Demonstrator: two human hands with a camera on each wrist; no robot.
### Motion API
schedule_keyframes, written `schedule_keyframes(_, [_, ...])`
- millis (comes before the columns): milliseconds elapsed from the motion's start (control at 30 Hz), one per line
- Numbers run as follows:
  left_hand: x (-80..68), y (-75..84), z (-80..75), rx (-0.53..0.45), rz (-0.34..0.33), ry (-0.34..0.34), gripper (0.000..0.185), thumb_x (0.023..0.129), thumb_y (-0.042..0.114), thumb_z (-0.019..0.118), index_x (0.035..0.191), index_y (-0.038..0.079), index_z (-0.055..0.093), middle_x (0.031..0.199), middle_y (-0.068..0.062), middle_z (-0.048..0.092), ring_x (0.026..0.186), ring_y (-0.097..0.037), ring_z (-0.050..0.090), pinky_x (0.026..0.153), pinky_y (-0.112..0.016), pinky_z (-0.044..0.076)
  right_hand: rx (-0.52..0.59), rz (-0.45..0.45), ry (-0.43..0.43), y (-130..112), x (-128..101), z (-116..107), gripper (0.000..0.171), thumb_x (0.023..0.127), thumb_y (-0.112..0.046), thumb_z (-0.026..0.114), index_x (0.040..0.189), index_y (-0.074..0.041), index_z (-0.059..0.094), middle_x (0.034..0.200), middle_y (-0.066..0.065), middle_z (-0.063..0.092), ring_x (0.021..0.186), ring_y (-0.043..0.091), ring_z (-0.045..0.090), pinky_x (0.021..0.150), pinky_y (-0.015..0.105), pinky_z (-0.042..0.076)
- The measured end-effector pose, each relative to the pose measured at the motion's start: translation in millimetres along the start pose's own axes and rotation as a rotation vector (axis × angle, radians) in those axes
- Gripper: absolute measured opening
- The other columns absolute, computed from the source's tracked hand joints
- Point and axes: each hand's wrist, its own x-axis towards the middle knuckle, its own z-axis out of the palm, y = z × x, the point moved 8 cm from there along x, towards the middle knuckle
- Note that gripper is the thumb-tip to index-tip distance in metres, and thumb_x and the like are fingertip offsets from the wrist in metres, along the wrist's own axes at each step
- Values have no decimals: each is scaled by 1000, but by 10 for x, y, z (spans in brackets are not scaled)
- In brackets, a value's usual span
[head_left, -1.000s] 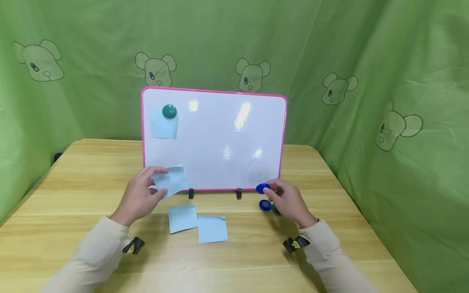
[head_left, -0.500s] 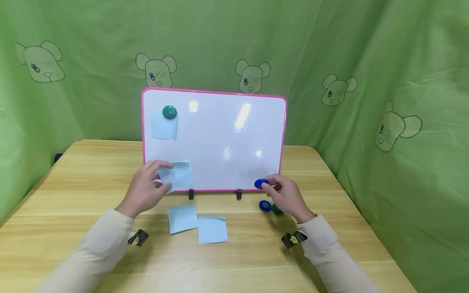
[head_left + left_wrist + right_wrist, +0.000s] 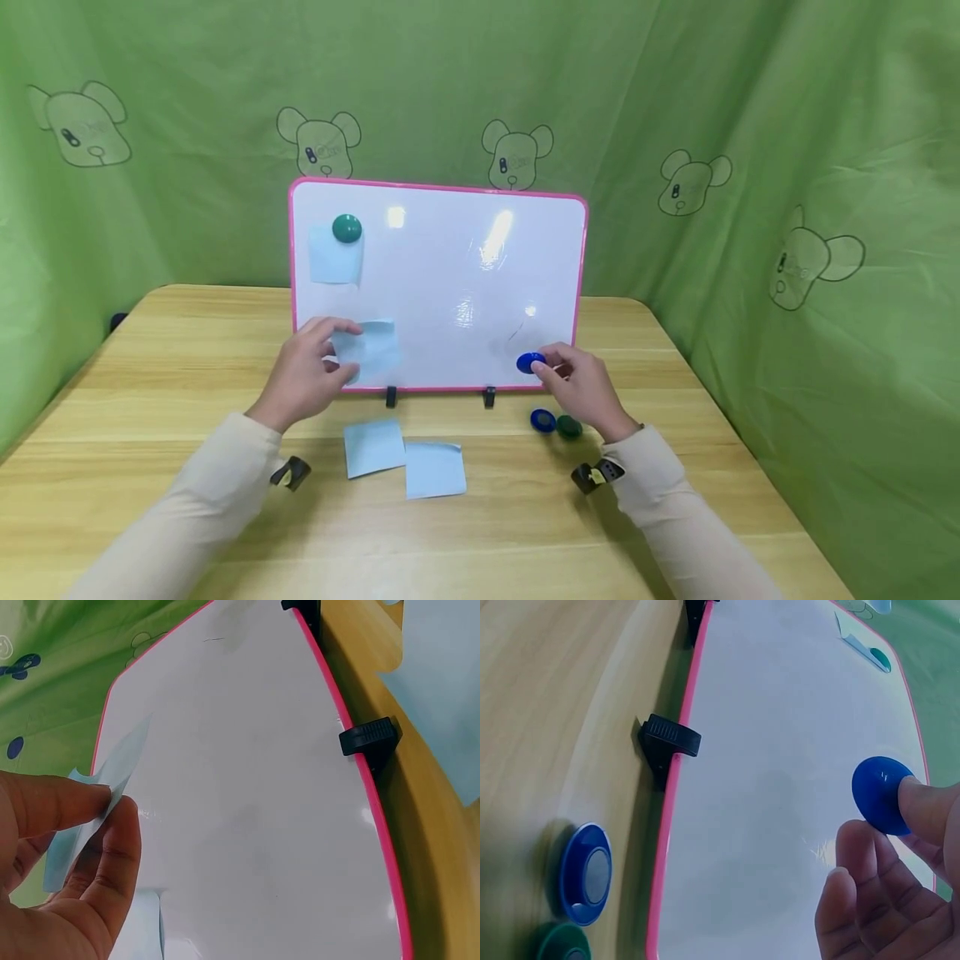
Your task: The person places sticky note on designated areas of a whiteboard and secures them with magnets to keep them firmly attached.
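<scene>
A pink-framed glossy whiteboard (image 3: pixel 450 283) stands upright on the wooden table (image 3: pixel 150 350) on black clip feet; no writing is legible on it. The left hand (image 3: pixel 303 379) pinches a pale blue square paper note (image 3: pixel 371 348) between thumb and forefinger, held before the board's lower left. The right hand (image 3: pixel 581 390) pinches a round blue plastic magnet (image 3: pixel 529 362) near the board's lower right. Two pale blue paper notes (image 3: pixel 405 457) lie flat on the table.

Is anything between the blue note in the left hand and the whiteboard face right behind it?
Nothing visible. The left hand pinches the blue note in front of a bare stretch of the whiteboard; the pinned note sits higher up.
</scene>
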Motion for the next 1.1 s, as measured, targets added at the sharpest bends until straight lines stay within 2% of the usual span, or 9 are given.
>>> schedule_keyframes(233, [71,50,-1,11,23,15,36,84,-3,68,118,6,59,120,-14,51,90,-34,62,81,-43,57,6,-4,-1,-57,74,0,16,94,-13,63,104,-1,66,84,9,67,70,20,62,57,31,52])
schedule_keyframes(767, [237,78,51,-44,-21,7,33,85,-4,69,113,7,55,116,-13,50,97,-36,62,78,-43,58,8,-41,18,-109,270,30,15,95,-15,63,102,-2,66,83,10,67,69,21,61,57,32,50])
schedule_keyframes(1100, [334,158,99,-62,10,3,33,85,-4,68,114,6,56,118,-14,52,97,-36,63,75,-42,59,45,-45,31,-168,391,83,13,94,-14,64,99,-3,66,78,12,65,67,22,61,57,33,50])
